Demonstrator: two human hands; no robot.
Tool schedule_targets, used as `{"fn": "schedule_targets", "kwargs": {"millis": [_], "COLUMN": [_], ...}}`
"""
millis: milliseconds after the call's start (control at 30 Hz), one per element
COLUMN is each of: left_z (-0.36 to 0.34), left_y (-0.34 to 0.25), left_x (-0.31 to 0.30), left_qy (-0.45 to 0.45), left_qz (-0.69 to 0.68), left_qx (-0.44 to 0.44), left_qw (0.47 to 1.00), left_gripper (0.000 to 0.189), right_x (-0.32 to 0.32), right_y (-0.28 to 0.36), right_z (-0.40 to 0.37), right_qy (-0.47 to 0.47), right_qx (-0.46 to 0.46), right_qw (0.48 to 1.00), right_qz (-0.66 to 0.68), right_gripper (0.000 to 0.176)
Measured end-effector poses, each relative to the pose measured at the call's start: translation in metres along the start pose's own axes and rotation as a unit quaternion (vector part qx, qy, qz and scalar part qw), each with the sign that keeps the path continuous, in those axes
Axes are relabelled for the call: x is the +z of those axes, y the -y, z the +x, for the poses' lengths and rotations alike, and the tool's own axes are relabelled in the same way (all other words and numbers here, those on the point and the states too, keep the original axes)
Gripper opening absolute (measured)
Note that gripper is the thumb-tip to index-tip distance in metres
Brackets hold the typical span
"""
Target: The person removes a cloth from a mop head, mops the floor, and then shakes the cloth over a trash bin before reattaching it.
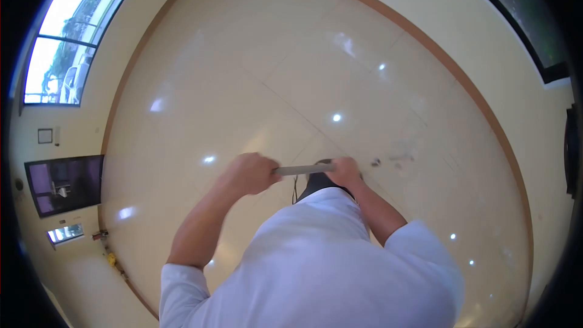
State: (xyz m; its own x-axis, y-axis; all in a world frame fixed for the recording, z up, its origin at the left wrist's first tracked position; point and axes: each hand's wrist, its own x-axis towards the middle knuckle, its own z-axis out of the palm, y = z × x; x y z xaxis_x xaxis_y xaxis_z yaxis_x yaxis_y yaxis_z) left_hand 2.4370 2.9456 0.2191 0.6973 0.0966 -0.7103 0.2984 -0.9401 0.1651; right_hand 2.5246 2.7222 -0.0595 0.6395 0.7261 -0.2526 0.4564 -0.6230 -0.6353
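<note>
A grey rod [303, 170] runs nearly level across the front of my body. My left hand [250, 173], a little blurred, is closed around its left end. My right hand [345, 172] grips the right end, close to my dark trousers [325, 183]. What sort of tool the rod belongs to, if any, cannot be made out. A thin dark cord [295, 189] hangs just below the rod between the hands. To the right of my right hand, a small dark speck [376, 162] and grey smudges [402, 150] mark the floor.
Glossy beige tiles [261, 109] with light reflections spread ahead, edged by a brown skirting strip [452, 67]. At left are a window [73, 36], a dark framed panel [65, 185] and a yellow item [112, 259] by the wall. A dark screen-like panel [516, 12] is at upper right.
</note>
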Motion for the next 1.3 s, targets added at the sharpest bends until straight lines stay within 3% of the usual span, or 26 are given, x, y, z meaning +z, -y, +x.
{"fn": "schedule_targets", "kwargs": {"millis": [33, 133, 167, 200, 267, 300, 333, 467, 567, 633, 667, 767, 833, 900, 1000, 1067, 1167, 1233, 1300], "left_z": [0.042, 0.111, 0.135, 0.149, 0.137, 0.121, 0.096, -0.023, -0.060, -0.035, -0.015, 0.050, 0.074, 0.059, 0.054, 0.090, 0.221, 0.309, 0.360], "left_y": [0.022, 0.059, 0.081, 0.116, 0.189, 0.223, 0.260, 0.364, 0.408, 0.443, 0.467, 0.573, 0.626, 0.664, 0.777, 0.818, 0.869, 0.894, 0.925], "left_x": [0.012, 0.007, -0.002, -0.018, -0.083, -0.119, -0.150, -0.259, -0.249, -0.224, -0.213, -0.190, -0.210, -0.252, -0.334, -0.360, -0.329, -0.327, -0.347], "left_qy": [-0.004, 0.012, 0.015, 0.009, -0.017, -0.032, -0.082, -0.154, -0.215, -0.256, -0.277, -0.301, -0.330, -0.288, -0.219, -0.137, -0.085, -0.062, -0.060], "left_qz": [0.027, 0.086, 0.103, 0.086, 0.013, 0.020, 0.020, -0.017, 0.005, 0.063, 0.053, -0.001, -0.023, -0.022, -0.066, -0.111, -0.047, 0.012, 0.022], "left_qx": [0.020, 0.078, 0.094, 0.083, 0.031, 0.008, -0.016, -0.249, -0.344, -0.344, -0.355, -0.300, -0.230, -0.204, -0.162, -0.077, 0.035, 0.100, 0.101], "left_qw": [0.999, 0.993, 0.990, 0.993, 0.999, 0.999, 0.996, 0.956, 0.914, 0.901, 0.891, 0.905, 0.915, 0.936, 0.960, 0.981, 0.995, 0.993, 0.993], "left_gripper": [0.029, 0.031, 0.032, 0.033, 0.029, 0.024, 0.024, 0.026, 0.030, 0.030, 0.027, 0.024, 0.025, 0.024, 0.026, 0.030, 0.042, 0.046, 0.048], "right_x": [0.034, 0.086, 0.079, 0.063, 0.082, 0.093, 0.078, 0.077, 0.100, 0.135, 0.161, 0.231, 0.231, 0.203, 0.207, 0.210, 0.228, 0.273, 0.276], "right_y": [-0.023, -0.059, -0.038, -0.002, 0.055, 0.091, 0.147, 0.358, 0.444, 0.472, 0.479, 0.487, 0.495, 0.521, 0.572, 0.553, 0.484, 0.424, 0.424], "right_z": [0.013, 0.031, 0.055, 0.092, 0.175, 0.219, 0.257, 0.407, 0.492, 0.552, 0.586, 0.692, 0.734, 0.741, 0.749, 0.744, 0.762, 0.802, 0.849], "right_qy": [0.039, 0.006, 0.016, 0.029, -0.030, 0.021, 0.002, 0.037, 0.053, 0.079, 0.035, -0.067, -0.075, 0.020, -0.014, 0.031, 0.070, 0.040, 0.023], "right_qx": [0.009, 0.069, 0.091, 0.111, 0.015, 0.005, -0.013, -0.200, -0.290, -0.324, -0.328, -0.320, -0.301, -0.212, -0.161, -0.077, 0.009, 0.096, 0.116], "right_qw": [0.999, 0.997, 0.996, 0.993, 0.999, 0.999, 0.998, 0.973, 0.946, 0.935, 0.938, 0.943, 0.950, 0.977, 0.987, 0.996, 0.995, 0.992, 0.991], "right_qz": [-0.034, -0.031, -0.018, -0.005, 0.020, 0.024, 0.063, 0.112, 0.131, 0.122, 0.107, 0.057, 0.013, -0.006, 0.020, 0.013, -0.069, -0.069, -0.067], "right_gripper": [0.052, 0.052, 0.053, 0.054, 0.042, 0.039, 0.035, 0.029, 0.024, 0.020, 0.018, 0.009, 0.006, 0.014, 0.022, 0.024, 0.026, 0.023, 0.023]}}
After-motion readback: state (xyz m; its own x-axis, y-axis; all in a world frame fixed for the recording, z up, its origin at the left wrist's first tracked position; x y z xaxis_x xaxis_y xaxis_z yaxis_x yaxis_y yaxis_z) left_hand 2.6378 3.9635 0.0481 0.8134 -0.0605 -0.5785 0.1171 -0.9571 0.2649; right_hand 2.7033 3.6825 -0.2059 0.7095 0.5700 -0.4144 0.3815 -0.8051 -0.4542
